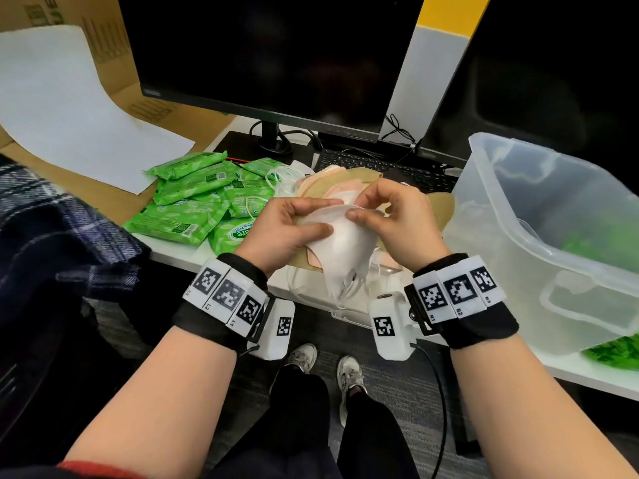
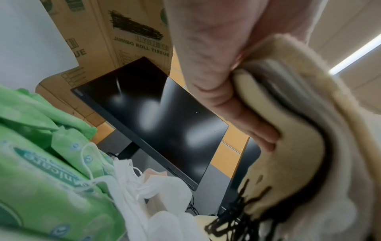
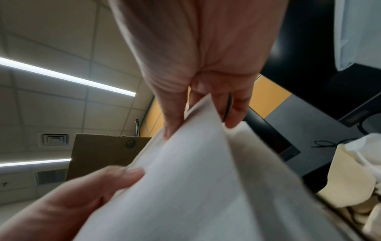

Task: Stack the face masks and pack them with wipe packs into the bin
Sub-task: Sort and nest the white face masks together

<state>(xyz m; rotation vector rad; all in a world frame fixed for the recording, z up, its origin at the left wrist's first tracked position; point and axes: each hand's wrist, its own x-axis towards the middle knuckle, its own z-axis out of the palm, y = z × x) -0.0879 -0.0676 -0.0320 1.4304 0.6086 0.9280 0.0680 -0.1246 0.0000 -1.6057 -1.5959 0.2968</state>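
Observation:
I hold a small stack of face masks (image 1: 340,245) above the desk's front edge, a white one on top with tan and pink ones under it. My left hand (image 1: 294,229) grips the stack's left side (image 2: 284,130), thumb on top. My right hand (image 1: 387,216) pinches the upper edge of the white mask (image 3: 195,171) between thumb and fingertips. More loose masks (image 1: 332,183) in pink, tan and white lie behind my hands. Several green wipe packs (image 1: 193,202) are heaped to the left. The clear plastic bin (image 1: 539,236) stands at the right with something green inside.
A monitor (image 1: 276,57) and a keyboard (image 1: 377,164) stand behind the masks, a second dark screen (image 1: 553,70) at the right. White paper (image 1: 69,108) and cardboard boxes fill the back left. A plaid cloth (image 1: 52,229) hangs at the left. Another clear lid or tray (image 1: 311,288) lies under the stack.

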